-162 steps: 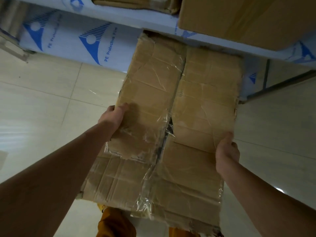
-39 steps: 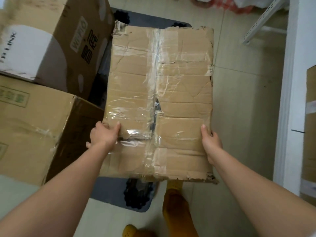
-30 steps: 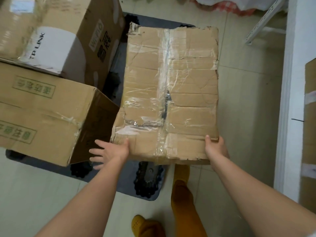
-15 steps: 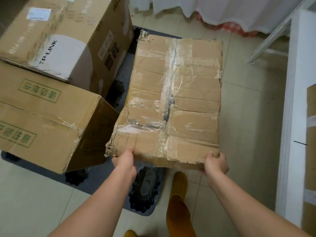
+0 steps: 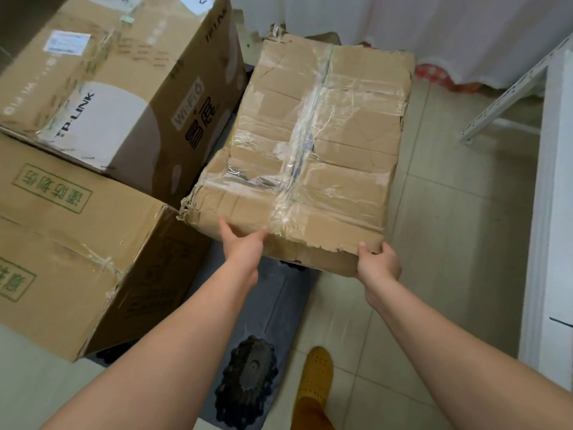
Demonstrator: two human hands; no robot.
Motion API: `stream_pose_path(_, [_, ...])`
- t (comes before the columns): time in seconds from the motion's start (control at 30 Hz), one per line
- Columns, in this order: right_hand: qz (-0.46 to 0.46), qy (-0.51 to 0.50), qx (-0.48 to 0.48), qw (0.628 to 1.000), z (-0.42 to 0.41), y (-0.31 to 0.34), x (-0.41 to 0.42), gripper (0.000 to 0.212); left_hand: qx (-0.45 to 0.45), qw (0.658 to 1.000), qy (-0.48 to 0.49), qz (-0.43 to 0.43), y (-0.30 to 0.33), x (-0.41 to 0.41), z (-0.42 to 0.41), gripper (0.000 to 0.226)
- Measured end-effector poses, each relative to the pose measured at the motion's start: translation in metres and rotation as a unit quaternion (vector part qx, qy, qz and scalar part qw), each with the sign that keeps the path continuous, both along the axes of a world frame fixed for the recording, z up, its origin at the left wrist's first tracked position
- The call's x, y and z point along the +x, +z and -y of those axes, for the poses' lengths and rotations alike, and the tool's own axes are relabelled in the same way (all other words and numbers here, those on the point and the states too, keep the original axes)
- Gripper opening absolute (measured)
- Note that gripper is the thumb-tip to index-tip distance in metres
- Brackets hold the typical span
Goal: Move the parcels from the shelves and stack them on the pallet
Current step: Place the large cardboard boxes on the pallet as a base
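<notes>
A worn, tape-covered cardboard parcel point(image 5: 313, 144) lies lengthwise over the right part of the dark grey pallet point(image 5: 273, 308), beside two boxes. My left hand point(image 5: 243, 246) presses flat against its near end, fingers spread. My right hand point(image 5: 376, 262) grips the near right corner, thumb on top. Whether the parcel's near end rests on the pallet or hangs a little above it, I cannot tell.
On the pallet's left stand a TP-LINK box point(image 5: 124, 88) and, nearer, a box with green print point(image 5: 77, 243). A white shelf post point(image 5: 552, 212) runs along the right. My yellow shoe point(image 5: 314, 377) is on the tiled floor. White cloth point(image 5: 434, 32) hangs behind.
The parcel came off the shelf, was carried to the pallet and pushed forward beside the boxes. Both hands slid from its sides to its near end.
</notes>
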State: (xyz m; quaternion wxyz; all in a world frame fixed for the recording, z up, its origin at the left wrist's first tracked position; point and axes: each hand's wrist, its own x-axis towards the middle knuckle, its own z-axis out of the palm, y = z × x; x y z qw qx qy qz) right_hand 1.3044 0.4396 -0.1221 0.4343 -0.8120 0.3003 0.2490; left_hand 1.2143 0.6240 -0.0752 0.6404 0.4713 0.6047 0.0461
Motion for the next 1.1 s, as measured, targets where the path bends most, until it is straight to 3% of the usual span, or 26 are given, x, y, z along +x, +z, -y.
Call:
stream_pose_path(0.13, [0.014, 0.041, 0.011, 0.999, -0.017, -0.006, 0.019, 0.069, 0.101, 0.979, -0.171, -0.049, -0.003, 0.02, -0.009, 0.058])
stream_pose_path(0.27, [0.024, 0.057, 0.003, 0.998, -0.041, -0.008, 0.037, 0.068, 0.233, 0.904, -0.338, -0.117, -0.016, 0.028, -0.034, 0.067])
stream_pose_path(0.33, [0.03, 0.05, 0.01, 0.998, -0.053, -0.01, 0.043, 0.07, 0.256, 0.873, -0.387, -0.148, -0.021, 0.032, -0.048, 0.074])
stream_pose_path(0.53, [0.03, 0.07, 0.006, 0.997, -0.074, -0.001, 0.061, 0.065, 0.251, 0.85, -0.419, -0.198, -0.017, 0.041, -0.067, 0.082])
stream_pose_path(0.73, [0.041, 0.125, 0.02, 0.991, -0.099, 0.013, 0.083, 0.061, 0.224, 0.877, -0.376, -0.198, -0.011, 0.05, -0.075, 0.084])
stream_pose_path(0.93, [0.026, 0.163, 0.026, 0.986, -0.108, 0.017, 0.061, 0.064, 0.242, 0.867, -0.366, -0.237, -0.01, 0.043, -0.082, 0.086])
stream_pose_path(1.1, [0.007, 0.217, 0.035, 0.976, -0.123, 0.025, 0.042, 0.053, 0.25, 0.866, -0.346, -0.26, -0.005, 0.032, -0.105, 0.088])
